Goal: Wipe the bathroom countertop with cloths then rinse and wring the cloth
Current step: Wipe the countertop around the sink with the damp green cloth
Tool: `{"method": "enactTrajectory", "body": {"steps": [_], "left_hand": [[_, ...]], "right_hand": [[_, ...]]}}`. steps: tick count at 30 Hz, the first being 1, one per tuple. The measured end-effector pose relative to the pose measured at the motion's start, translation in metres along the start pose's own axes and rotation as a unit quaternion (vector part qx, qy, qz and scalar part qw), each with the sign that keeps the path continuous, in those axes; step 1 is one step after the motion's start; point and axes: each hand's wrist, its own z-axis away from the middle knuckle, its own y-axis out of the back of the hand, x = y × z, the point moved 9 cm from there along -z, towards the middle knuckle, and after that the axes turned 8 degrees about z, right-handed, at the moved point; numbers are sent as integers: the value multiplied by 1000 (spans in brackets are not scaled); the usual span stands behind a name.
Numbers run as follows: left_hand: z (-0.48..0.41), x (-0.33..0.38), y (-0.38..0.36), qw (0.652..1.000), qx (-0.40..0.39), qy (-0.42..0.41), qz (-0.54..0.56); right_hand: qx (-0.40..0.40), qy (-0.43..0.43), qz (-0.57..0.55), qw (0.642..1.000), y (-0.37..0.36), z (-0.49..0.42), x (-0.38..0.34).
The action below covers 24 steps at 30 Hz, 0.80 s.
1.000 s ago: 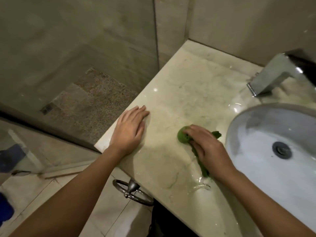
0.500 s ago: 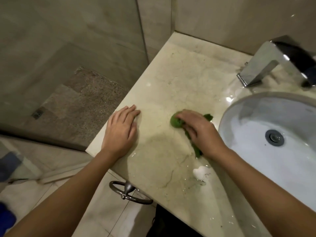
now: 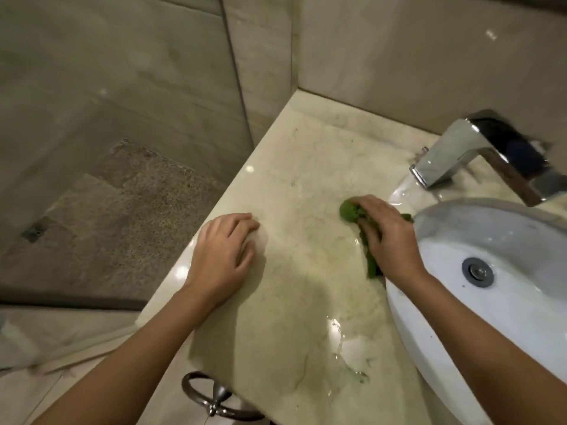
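A person's right hand (image 3: 388, 240) presses a bunched green cloth (image 3: 352, 211) flat against the marble counter (image 3: 306, 148) at right of centre of the frame, just beside the left rim of the white sink (image 3: 408, 326). The grip is a downward press more than a pinch: fingers curled over the cloth, palm covering most of it, with a rounded wad showing past the fingertips and a strip trailing out under the heel of the hand. The cloth's long axis runs from upper left to lower right, roughly along the basin's edge. The left hand (image 3: 225, 256) lies palm-down and empty on the counter at centre-left, near the counter's outer edge and well apart from the cloth. A pool of water (image 3: 349, 348) sits lower in the frame, below the right hand and nearer to it than to the left, so the next stroke likely draws the cloth down toward it. The chrome faucet (image 3: 460, 154) stands at upper right.
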Motion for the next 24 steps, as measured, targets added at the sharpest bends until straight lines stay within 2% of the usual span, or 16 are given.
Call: {"method": "enactTrajectory", "body": {"steps": [3,7,9,14,16,19,22,24], "left_hand": [[-41,8,-19,999,-8,-36,-5],[-72,8,-38,998,-23,-49,-20],[-76,8,-41,998,-30,-50,-31],[-77,7,-44,998,-53,-31,-21],[-76,7,-45,997,-60,-34,-23],[-76,6,-44,997,-62,-36,-22],[-78,7,-41,998,-52,-38,-18],[-78,7,-40,998,-47,-37,-12]], "right_hand": [[28,-31,-9,999,-1,-29,2],[-47,56,-28,997,-11,11,-24],[-56,66,-11,996,-5,11,-11],[36,-53,15,998,8,-51,24],[21,-30,-11,999,-3,-48,0],[-56,47,-60,995,-20,-8,-36],[-98,94,-88,987,-17,14,-34],[-94,97,-94,986,-13,14,-31]]}}
